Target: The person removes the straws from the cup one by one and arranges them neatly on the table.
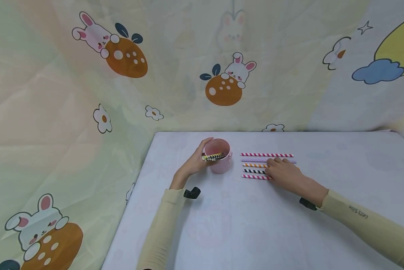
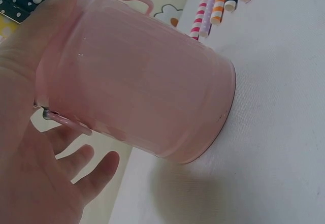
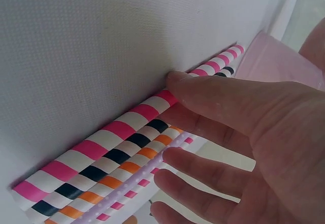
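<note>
My left hand (image 1: pixel 193 163) holds a pink bucket (image 1: pixel 221 165) at its rim, its mouth tipped towards me. Dotted and patterned paper straws (image 1: pixel 214 156), black and yellow, lie inside it. To the right, several paper straws lie side by side: a red-striped one (image 1: pixel 256 154), a lilac dotted one (image 1: pixel 250 160), an orange-striped one (image 1: pixel 252 165), a black-striped one (image 1: pixel 252 171) and a pink-striped one (image 1: pixel 254 176). Over them, my right hand (image 1: pixel 284 174) pinches the nearest, pink-striped straw between thumb and forefinger; its other fingers are spread.
A white cloth covers the table (image 1: pixel 222 225). Behind it and at the left hangs a printed curtain (image 1: pixel 175 75) with rabbits and flowers. Small wire handles (image 2: pixel 134 1) stick out from the bucket's sides. Dark wrist cameras (image 1: pixel 192 193) sit under both forearms.
</note>
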A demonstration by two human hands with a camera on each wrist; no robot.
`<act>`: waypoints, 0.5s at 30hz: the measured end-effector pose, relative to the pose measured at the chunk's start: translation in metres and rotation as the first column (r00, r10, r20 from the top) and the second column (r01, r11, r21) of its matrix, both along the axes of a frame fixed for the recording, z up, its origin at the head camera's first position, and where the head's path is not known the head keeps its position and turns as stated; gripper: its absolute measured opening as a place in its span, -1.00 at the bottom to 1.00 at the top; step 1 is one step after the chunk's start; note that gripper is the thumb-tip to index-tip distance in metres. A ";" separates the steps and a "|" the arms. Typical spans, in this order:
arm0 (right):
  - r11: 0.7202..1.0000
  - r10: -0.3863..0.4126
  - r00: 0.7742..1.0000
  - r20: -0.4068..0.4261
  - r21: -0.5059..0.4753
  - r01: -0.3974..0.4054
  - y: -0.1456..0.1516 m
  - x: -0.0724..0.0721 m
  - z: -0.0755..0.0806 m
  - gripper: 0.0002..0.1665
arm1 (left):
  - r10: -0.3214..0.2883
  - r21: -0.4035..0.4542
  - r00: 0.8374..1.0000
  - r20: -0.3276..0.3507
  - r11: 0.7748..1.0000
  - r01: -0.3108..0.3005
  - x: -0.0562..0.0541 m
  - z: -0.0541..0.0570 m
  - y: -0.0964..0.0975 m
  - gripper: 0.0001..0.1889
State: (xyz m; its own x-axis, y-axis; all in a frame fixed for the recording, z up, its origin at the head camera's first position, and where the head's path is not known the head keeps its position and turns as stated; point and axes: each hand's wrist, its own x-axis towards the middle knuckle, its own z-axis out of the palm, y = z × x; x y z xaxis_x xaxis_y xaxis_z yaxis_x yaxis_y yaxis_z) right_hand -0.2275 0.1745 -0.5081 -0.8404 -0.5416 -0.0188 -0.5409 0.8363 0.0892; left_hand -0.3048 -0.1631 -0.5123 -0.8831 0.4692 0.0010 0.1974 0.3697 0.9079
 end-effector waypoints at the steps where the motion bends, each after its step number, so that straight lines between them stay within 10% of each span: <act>1: 1.000 0.001 1.000 -0.001 0.000 -0.001 0.000 0.000 0.000 -0.83 | 0.002 -0.001 1.000 0.002 1.000 -0.002 0.000 0.000 0.000 -0.07; 15: 1.000 -0.006 1.000 0.012 -0.014 0.006 0.000 0.000 0.001 -0.82 | -0.013 0.030 1.000 -0.011 0.999 0.013 0.001 0.000 0.000 -0.06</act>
State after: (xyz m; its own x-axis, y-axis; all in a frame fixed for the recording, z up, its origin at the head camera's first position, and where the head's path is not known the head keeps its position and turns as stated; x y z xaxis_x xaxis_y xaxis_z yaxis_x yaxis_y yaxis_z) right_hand -0.2275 0.1746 -0.5069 -0.8435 -0.5367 -0.0216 -0.5368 0.8407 0.0712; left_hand -0.3043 -0.1626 -0.5124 -0.8769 0.4801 0.0251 0.2122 0.3396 0.9163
